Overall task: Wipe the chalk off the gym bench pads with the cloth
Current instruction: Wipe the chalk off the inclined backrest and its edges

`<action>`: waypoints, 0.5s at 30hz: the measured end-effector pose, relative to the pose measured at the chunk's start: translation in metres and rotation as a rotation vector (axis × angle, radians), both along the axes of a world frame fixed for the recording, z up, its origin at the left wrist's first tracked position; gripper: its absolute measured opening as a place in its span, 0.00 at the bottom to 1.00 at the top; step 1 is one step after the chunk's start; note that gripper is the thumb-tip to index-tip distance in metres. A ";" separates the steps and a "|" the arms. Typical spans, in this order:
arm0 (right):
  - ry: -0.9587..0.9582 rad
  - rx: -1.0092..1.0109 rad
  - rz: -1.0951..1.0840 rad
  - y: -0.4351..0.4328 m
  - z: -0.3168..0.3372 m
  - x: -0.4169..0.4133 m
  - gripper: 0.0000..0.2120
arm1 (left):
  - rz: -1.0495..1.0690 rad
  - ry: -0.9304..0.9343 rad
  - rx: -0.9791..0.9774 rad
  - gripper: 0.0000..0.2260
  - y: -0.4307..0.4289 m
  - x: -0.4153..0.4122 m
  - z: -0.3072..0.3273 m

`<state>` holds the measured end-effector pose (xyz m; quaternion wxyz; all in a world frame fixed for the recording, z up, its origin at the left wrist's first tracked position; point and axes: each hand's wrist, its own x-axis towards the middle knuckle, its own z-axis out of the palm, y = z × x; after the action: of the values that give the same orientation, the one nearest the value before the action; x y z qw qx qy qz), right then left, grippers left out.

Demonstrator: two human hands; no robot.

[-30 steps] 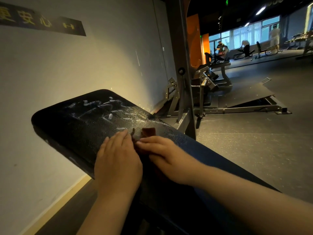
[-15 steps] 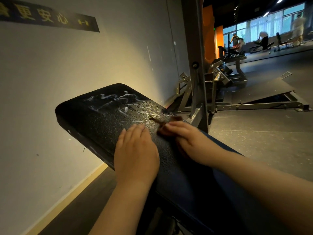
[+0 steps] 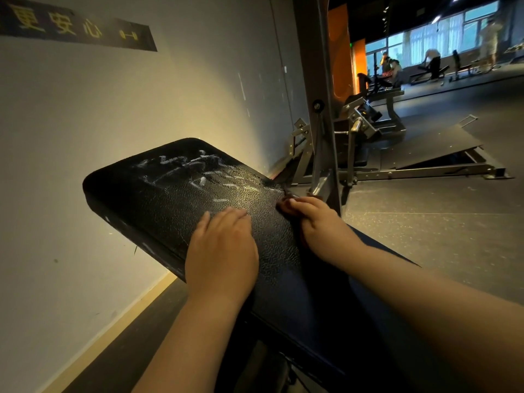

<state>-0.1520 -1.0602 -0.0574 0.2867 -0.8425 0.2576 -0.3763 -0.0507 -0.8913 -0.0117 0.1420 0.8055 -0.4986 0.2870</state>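
A black padded gym bench pad (image 3: 147, 199) runs from the lower right toward the wall. White chalk marks (image 3: 195, 171) streak its far end. My left hand (image 3: 224, 245) lies flat on the pad with straight fingers. My right hand (image 3: 314, 219) presses a small dark brown cloth (image 3: 285, 201) against the pad's right edge, fingers curled over it. Most of the cloth is hidden under the fingers.
A white wall (image 3: 113, 103) stands close on the left, with a dark sign (image 3: 79, 29) on it. A steel upright post (image 3: 320, 103) and a machine frame (image 3: 368, 154) stand just past the pad. Grey gym floor (image 3: 425, 222) spreads to the right, with people far off.
My right hand has slid the cloth rightward across the pad to its right edge. My left hand has stayed flat on the pad. The view has shifted left.
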 end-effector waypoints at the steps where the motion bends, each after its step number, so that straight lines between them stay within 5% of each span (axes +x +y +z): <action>1: -0.011 0.007 -0.014 0.008 0.001 0.003 0.24 | 0.001 -0.007 0.003 0.15 0.000 -0.001 0.000; 7: 0.094 -0.211 0.301 0.032 -0.011 -0.033 0.25 | 0.039 -0.040 0.147 0.18 -0.003 -0.009 0.009; 11: 0.065 0.011 0.029 -0.016 -0.014 -0.016 0.25 | 0.051 0.000 0.165 0.21 -0.006 -0.021 0.005; 15: 0.010 -0.051 0.030 0.012 -0.015 -0.011 0.24 | 0.028 0.032 0.115 0.21 -0.005 -0.016 0.000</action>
<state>-0.1626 -1.0482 -0.0725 0.2694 -0.8551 0.2370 -0.3742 -0.0669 -0.8960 -0.0115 0.0994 0.8239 -0.5005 0.2468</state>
